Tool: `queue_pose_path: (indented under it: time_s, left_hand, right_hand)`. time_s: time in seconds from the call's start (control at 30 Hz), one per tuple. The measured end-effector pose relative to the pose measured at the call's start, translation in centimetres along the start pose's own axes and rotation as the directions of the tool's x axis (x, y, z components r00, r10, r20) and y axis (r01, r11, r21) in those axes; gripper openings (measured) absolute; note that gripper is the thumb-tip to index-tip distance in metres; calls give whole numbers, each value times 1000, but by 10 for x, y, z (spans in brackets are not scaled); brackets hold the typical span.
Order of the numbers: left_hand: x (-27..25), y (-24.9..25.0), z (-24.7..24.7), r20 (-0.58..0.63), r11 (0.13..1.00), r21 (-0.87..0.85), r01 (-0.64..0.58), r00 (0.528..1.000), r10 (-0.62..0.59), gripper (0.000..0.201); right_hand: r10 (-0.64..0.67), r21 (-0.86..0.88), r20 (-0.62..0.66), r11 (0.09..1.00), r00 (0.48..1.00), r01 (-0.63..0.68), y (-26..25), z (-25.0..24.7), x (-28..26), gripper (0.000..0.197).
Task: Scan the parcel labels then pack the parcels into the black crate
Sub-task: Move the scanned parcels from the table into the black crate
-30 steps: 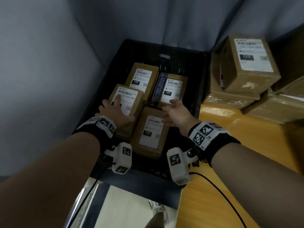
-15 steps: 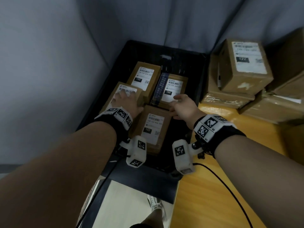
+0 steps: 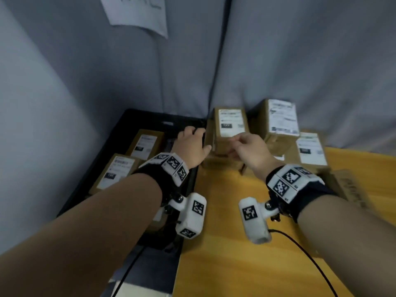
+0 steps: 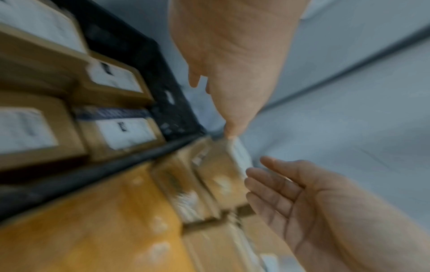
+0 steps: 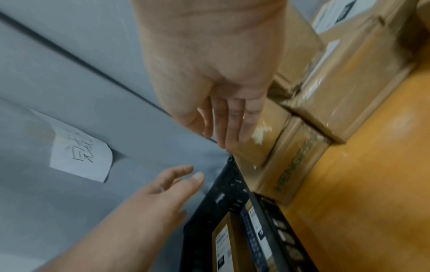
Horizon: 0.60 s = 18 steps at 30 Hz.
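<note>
The black crate (image 3: 150, 116) stands at the left with several labelled brown parcels (image 3: 144, 144) lying flat in it. On the yellow table just right of the crate's far corner stands another brown parcel (image 3: 231, 123), white label facing me. My left hand (image 3: 194, 140) hovers over the crate's right rim at this parcel's left side, fingers relaxed. In the left wrist view its thumb (image 4: 230, 132) reaches the parcel's top corner (image 4: 216, 174). My right hand (image 3: 246, 144) is at the parcel's front right, fingers (image 5: 230, 125) straight beside its cardboard (image 5: 260, 139). Neither hand holds anything.
More labelled parcels (image 3: 280, 118) (image 3: 308, 151) are stacked behind and right of it against the grey curtain wall. A flat carton (image 3: 351, 189) lies at the right edge. A paper note (image 3: 139, 13) hangs on the wall. A black cable (image 3: 300, 243) trails over the table (image 3: 225, 243).
Both hands have left the parcels in the crate and swung right and forward to the parcel standing on the table. The head view has lifted and turned right.
</note>
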<state>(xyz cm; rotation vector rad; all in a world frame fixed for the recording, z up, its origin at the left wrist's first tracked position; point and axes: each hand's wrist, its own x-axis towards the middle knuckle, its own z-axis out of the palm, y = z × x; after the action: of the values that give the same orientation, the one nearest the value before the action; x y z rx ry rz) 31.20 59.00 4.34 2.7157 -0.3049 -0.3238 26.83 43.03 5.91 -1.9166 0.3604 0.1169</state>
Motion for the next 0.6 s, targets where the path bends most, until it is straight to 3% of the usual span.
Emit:
queue_pose_path:
  time_s: [0.1, 0.2, 0.43, 0.6]
  left_hand:
    - [3, 39, -1, -22, 996, -60, -66, 998, 65, 58]
    - [10, 67, 8, -18, 993, -96, -73, 997, 72, 61]
    - [46, 96, 40, 25, 990, -10, 138, 990, -138, 81]
    - [69, 105, 55, 3, 973, 81, 218, 976, -219, 95]
  right_hand:
    - [-125, -65, -70, 991, 990, 120, 4, -43, -4, 14]
    - [-154, -100, -152, 985, 976, 140, 12, -82, -4, 19]
    - [-86, -58, -263, 996, 961, 73, 54, -125, 4, 21]
    - [-39, 60, -355, 996, 934, 65, 66, -131, 20, 18]
